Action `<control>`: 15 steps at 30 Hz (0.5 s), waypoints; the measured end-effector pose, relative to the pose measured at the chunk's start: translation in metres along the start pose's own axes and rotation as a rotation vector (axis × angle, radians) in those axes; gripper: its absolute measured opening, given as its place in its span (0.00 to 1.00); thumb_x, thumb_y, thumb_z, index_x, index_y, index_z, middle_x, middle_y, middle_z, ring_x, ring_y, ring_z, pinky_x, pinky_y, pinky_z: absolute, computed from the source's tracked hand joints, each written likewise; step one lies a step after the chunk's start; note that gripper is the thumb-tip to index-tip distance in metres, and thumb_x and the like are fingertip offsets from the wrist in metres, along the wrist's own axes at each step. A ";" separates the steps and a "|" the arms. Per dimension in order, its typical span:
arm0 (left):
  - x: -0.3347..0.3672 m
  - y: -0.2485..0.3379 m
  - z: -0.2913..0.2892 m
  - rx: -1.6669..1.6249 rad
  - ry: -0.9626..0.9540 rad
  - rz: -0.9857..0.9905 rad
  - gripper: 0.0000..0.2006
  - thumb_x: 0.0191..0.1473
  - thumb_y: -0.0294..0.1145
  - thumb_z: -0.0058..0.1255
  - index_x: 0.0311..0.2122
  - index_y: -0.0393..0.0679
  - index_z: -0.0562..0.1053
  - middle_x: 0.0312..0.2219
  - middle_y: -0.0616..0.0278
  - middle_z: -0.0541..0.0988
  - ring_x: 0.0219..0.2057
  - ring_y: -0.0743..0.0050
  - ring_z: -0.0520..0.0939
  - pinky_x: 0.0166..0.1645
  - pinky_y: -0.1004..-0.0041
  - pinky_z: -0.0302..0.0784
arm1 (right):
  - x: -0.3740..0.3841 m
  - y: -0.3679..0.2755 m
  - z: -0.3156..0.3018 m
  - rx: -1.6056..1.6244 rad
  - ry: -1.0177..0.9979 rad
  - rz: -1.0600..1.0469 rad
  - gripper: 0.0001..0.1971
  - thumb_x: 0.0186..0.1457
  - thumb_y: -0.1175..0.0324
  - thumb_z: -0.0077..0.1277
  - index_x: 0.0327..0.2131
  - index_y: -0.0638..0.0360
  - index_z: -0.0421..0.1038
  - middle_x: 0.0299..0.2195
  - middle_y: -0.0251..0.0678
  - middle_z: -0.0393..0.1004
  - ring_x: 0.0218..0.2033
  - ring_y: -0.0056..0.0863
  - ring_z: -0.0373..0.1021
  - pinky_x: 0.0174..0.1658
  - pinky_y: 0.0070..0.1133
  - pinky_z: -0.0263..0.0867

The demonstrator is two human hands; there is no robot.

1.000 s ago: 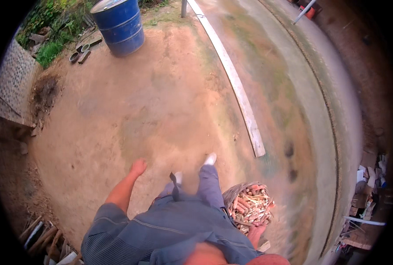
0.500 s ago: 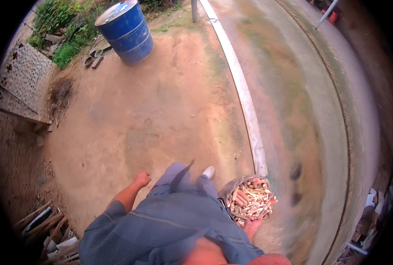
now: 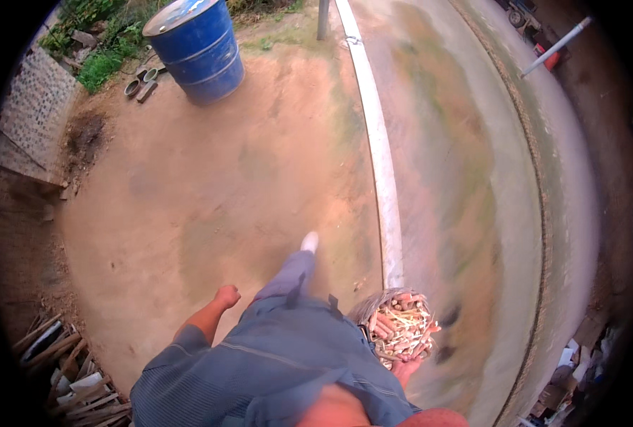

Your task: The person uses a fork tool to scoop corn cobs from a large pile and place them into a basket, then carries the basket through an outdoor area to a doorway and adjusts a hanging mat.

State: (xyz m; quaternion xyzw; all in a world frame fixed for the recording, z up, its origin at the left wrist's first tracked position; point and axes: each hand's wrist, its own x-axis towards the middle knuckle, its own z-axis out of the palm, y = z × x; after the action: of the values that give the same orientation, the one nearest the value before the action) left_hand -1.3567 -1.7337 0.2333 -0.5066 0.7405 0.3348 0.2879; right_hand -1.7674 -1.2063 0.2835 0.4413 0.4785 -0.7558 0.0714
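A wicker basket [image 3: 362, 311] hangs at my right side, filled with short reddish sticks that look like corn cobs [image 3: 404, 327] and pale dry strips. My right hand [image 3: 406, 368] is closed on the basket's near rim; the load hides part of the fingers. Away from the basket, my left hand [image 3: 226, 296] hangs out at my left side, its fingers curled into a loose fist with nothing visible in it. One white shoe [image 3: 310, 242] is stretched forward over the dirt.
A blue metal drum [image 3: 201, 53] stands ahead to the left, beside several small pots [image 3: 150, 75]. A pale raised kerb [image 3: 380, 149] runs forward between the dirt and the concrete strip. Split wood [image 3: 81, 377] is piled at lower left, and clutter [image 3: 569, 370] lies at lower right.
My leg has swung forward in a step and the white shoe is farther ahead. The basket remains in my right hand. The kerb and drum have shifted slightly in view.
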 end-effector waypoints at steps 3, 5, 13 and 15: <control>0.047 0.030 -0.033 -0.071 0.084 0.028 0.17 0.44 0.38 0.46 0.38 0.40 0.76 0.38 0.45 0.77 0.44 0.48 0.76 0.50 0.60 0.70 | 0.017 -0.003 0.047 -0.016 -0.031 0.005 0.17 0.61 0.52 0.30 0.25 0.48 0.59 0.13 0.23 0.53 0.11 0.15 0.49 0.12 0.13 0.49; 0.081 0.053 -0.056 -0.097 0.126 0.019 0.16 0.45 0.38 0.46 0.37 0.40 0.75 0.38 0.45 0.77 0.43 0.47 0.76 0.49 0.59 0.71 | 0.013 -0.010 0.090 -0.019 -0.040 -0.028 0.17 0.61 0.51 0.29 0.27 0.48 0.62 0.12 0.22 0.53 0.11 0.14 0.49 0.12 0.13 0.49; 0.231 0.142 -0.212 -0.098 0.354 0.140 0.18 0.49 0.38 0.44 0.44 0.40 0.72 0.42 0.46 0.75 0.45 0.47 0.74 0.50 0.57 0.69 | 0.021 -0.017 0.259 0.058 0.021 0.063 0.19 0.61 0.50 0.27 0.30 0.48 0.65 0.12 0.21 0.53 0.10 0.14 0.48 0.11 0.12 0.49; 0.246 0.185 -0.261 -0.142 0.362 0.133 0.18 0.49 0.38 0.44 0.43 0.40 0.72 0.41 0.46 0.75 0.45 0.47 0.74 0.50 0.57 0.69 | 0.043 -0.025 0.286 0.050 0.021 0.067 0.18 0.61 0.51 0.28 0.29 0.48 0.65 0.12 0.21 0.53 0.09 0.14 0.48 0.11 0.12 0.49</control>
State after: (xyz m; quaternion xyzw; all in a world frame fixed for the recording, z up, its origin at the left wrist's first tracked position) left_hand -1.6325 -2.0280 0.2422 -0.5274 0.7866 0.3081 0.0910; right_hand -1.9773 -1.4044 0.3122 0.4668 0.4449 -0.7600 0.0806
